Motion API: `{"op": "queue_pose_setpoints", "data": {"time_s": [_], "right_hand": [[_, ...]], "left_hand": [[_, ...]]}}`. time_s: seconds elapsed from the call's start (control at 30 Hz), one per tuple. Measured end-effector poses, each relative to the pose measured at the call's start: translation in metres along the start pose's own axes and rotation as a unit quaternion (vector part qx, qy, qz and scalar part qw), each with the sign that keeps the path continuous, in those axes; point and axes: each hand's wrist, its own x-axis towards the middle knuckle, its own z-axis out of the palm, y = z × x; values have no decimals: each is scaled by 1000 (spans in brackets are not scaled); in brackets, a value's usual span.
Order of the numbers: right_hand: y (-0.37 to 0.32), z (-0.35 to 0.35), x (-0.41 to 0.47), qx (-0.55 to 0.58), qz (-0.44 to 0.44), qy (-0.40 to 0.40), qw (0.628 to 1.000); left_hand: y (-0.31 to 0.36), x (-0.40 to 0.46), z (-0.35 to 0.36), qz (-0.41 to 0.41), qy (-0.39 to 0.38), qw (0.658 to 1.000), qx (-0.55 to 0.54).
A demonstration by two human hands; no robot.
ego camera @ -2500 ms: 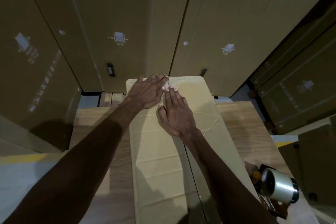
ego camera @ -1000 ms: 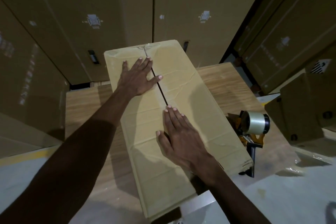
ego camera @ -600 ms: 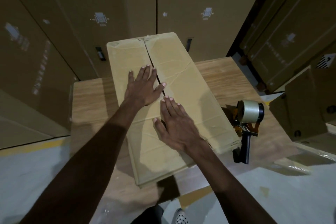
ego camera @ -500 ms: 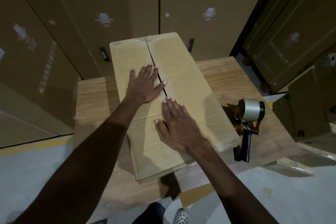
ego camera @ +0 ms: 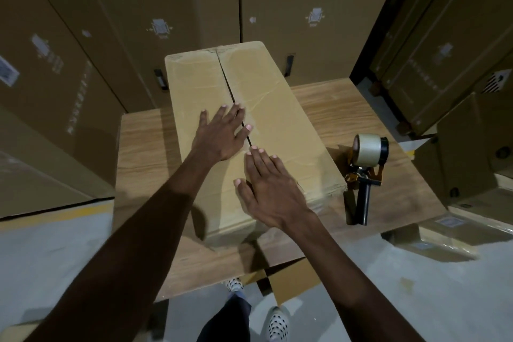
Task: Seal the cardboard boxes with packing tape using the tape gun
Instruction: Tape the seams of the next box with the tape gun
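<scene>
Both hands lie flat and spread on the long box, left hand and right hand beside its seam running toward 12 o'clock, while the tape gun stands at 3 o'clock, nearer the right hand.

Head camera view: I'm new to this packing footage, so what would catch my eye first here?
Two bare hands lie flat on a long cardboard box on a wooden table: the left hand left of the box's open centre seam, the right hand nearer the person. To the right of the box, a tape gun with a clear roll stands untouched on the table. Tall cartons wall in the scene behind.
</scene>
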Motion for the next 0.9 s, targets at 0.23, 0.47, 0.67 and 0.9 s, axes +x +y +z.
{"op": "queue_pose_setpoints", "data": {"time_s": [0.23, 0.47, 0.67, 0.9], "right_hand": [[-3, 19, -69, -12, -4, 60, 998], [10, 10, -66, 123, 25, 66, 990], [37, -10, -17, 96, 6, 22, 995], [38, -28, 27, 35, 8, 12, 999]], "left_hand": [[2, 1, -1, -5, 0, 1000, 5], [-7, -15, -2, -55, -3, 998, -16], [-18, -58, 4, -214, 6, 976, -48], [-2, -86, 9, -192, 23, 981, -29]]}}
